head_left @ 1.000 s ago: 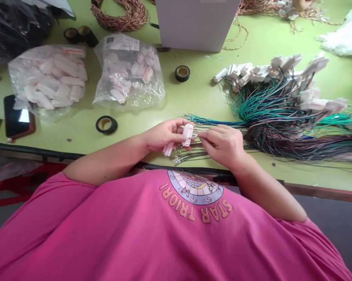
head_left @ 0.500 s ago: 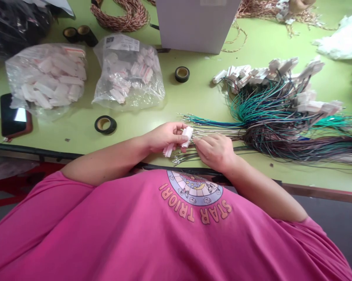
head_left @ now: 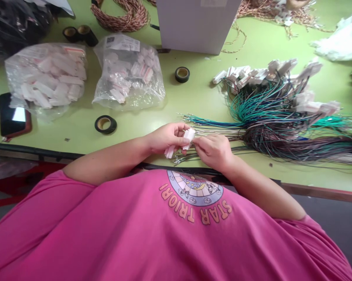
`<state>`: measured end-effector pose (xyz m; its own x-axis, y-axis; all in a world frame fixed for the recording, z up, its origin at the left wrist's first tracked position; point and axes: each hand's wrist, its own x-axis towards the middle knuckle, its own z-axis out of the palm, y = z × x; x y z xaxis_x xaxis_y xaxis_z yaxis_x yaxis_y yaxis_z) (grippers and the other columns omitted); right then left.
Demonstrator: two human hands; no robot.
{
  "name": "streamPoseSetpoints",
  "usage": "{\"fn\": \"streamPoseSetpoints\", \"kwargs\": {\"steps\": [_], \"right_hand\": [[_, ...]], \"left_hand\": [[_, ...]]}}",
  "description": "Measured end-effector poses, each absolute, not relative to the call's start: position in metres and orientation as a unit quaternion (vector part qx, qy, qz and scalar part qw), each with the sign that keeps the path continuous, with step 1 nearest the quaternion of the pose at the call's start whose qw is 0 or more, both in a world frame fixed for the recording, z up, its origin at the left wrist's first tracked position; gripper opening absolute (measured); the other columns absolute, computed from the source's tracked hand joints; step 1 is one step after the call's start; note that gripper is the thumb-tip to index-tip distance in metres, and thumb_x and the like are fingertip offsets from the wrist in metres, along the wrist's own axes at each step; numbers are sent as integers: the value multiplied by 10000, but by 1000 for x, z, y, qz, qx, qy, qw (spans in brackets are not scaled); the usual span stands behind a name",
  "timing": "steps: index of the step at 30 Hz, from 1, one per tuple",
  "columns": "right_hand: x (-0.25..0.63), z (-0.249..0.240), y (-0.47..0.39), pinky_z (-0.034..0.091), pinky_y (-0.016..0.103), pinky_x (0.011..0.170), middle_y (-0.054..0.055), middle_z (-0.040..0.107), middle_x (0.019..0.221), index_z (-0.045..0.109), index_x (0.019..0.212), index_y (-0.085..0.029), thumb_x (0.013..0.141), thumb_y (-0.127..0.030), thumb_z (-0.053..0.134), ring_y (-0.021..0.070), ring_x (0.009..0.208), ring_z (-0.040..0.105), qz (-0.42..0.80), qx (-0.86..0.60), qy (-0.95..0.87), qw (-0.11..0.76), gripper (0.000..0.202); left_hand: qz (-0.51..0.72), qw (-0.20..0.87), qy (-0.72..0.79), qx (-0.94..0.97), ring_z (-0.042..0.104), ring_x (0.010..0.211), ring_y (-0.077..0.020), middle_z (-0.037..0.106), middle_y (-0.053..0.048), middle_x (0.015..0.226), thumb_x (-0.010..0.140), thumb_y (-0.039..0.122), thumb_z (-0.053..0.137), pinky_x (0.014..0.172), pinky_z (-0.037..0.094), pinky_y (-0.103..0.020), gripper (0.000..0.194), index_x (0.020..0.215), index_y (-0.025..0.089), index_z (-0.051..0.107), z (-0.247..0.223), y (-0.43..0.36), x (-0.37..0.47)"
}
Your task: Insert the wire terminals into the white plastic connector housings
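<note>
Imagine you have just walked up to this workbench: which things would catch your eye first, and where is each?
Probably the big tangle of green and dark wires tipped with white connectors, spread over the right of the green table. At the near edge, the left hand holds a small white connector while the right hand meets it at the loose wire ends. Two clear bags of white parts lie on the left.

Both forearms bare, angled inward, meeting at centre. Left hand (head_left: 167, 139) curled, fingers pinched closed, thumb on top. Right hand (head_left: 212, 150) knuckles up, fingertips pinched, touching the left hand's fingertips.
</note>
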<state>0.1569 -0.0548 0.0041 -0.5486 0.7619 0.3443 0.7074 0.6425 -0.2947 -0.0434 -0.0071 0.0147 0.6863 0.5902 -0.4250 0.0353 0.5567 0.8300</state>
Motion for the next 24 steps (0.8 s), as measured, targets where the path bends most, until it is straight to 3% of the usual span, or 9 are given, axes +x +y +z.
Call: {"fn": "streamPoseSetpoints", "kwargs": {"steps": [4, 10, 13, 18, 24], "right_hand": [[154, 3, -53, 276, 279, 552, 43, 654, 624, 672, 752, -172, 911, -222, 410, 125, 546, 487, 94, -434, -875, 193, 311], [189, 22, -23, 388, 244, 618, 20, 684, 704, 703, 781, -172, 880, -301, 547, 119, 620, 569, 307, -429, -820, 222, 226], [203, 21, -12, 410, 268, 680, 39, 702, 781, 716, 768, -181, 843, -275, 576, 155, 723, 606, 251, -482, -809, 223, 184], [195, 4, -12, 363, 305, 691, 82, 710, 849, 724, 829, -169, 863, -220, 525, 193, 767, 581, 132, -473, -869, 55, 208], [191, 5, -13, 335, 300, 670, 76, 702, 861, 716, 818, -178, 836, -188, 527, 197, 779, 568, 133, -494, -856, 73, 190]], "left_hand": [[174, 792, 376, 449, 643, 555, -112, 644, 12, 718, 688, 227, 790, 481, 459, -196, 465, 1042, 137, 502, 15, -9, -41], [175, 715, 404, 543, 638, 615, -112, 629, 5, 772, 730, 158, 738, 480, 461, -183, 397, 1060, 180, 517, 13, -2, -50], [160, 687, 411, 578, 640, 633, -120, 625, -6, 804, 738, 185, 745, 459, 450, -177, 406, 1086, 201, 536, 9, 2, -55], [105, 655, 433, 610, 623, 628, -125, 622, -26, 822, 765, 225, 728, 388, 380, -152, 406, 1126, 214, 542, 7, 2, -55], [86, 654, 441, 609, 615, 617, -111, 606, -22, 824, 790, 223, 701, 405, 404, -157, 388, 1134, 200, 525, 9, 0, -51]]}}
